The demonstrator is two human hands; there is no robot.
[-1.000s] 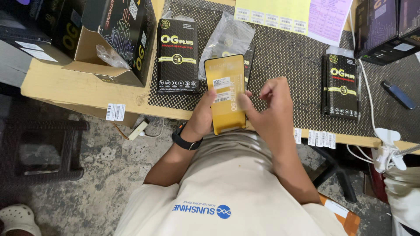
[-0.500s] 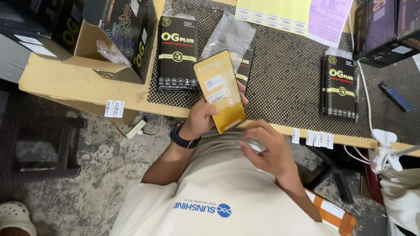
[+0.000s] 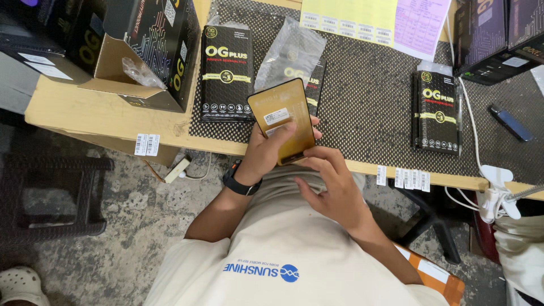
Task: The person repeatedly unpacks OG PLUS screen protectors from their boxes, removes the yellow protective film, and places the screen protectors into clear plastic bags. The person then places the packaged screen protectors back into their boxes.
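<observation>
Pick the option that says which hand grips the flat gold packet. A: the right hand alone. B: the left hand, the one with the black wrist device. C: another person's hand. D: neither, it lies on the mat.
B: the left hand, with the black wrist device, clasps the gold packet, while the right hand sits just below it.

Small packing/repair workshop — bench mat [image 3: 368,107], stacked retail boxes [image 3: 226,73], barcode label sheets [image 3: 345,20], rough concrete floor [image 3: 141,215].

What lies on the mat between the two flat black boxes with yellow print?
In the head view, between the left black box and right black box: a clear plastic bag, then bare dotted mat.
</observation>
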